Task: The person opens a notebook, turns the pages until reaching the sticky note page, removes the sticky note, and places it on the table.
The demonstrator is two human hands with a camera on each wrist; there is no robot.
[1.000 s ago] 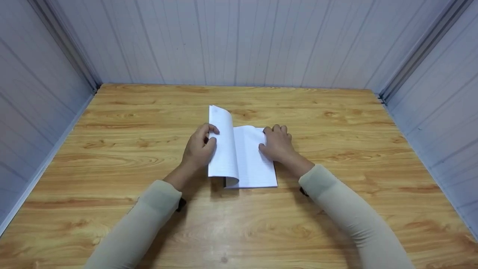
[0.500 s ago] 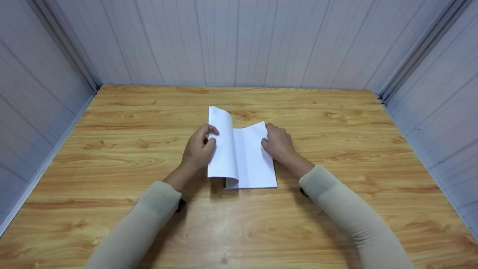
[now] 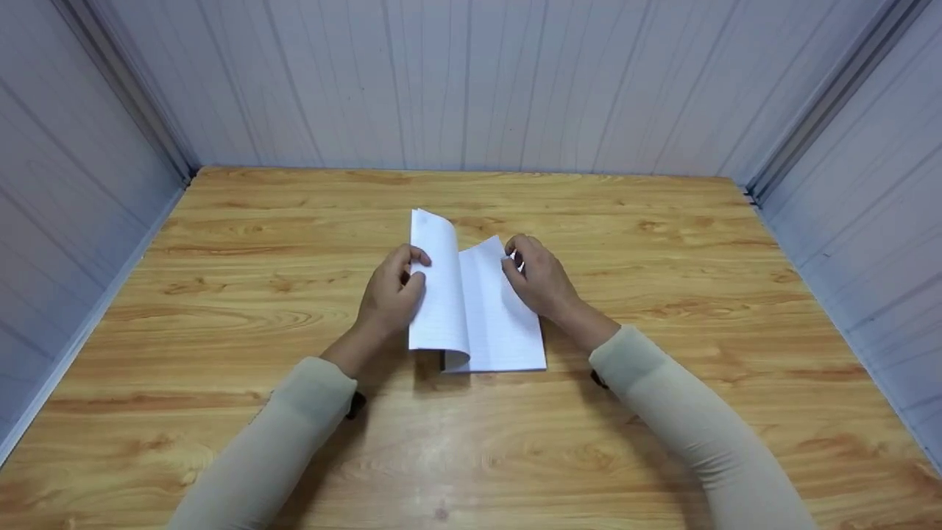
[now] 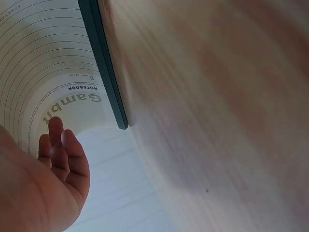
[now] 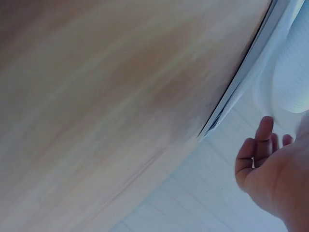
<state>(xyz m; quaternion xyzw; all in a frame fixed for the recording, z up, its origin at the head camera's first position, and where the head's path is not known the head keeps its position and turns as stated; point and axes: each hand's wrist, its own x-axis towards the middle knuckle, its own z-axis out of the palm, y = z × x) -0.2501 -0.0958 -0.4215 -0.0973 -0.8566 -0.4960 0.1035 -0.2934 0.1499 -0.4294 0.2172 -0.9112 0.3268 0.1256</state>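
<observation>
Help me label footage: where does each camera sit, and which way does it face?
Head: on the head, facing forward and down at the notebook; left hand, right hand, sleeves show.
Left wrist: on that wrist, facing notebook and table; left hand shows.
Right wrist: on that wrist, facing table and notebook edge; right hand shows.
Wrist views share notebook and table.

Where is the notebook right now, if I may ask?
In the head view, the notebook lies open near the middle of the table, between the left hand and right hand.
</observation>
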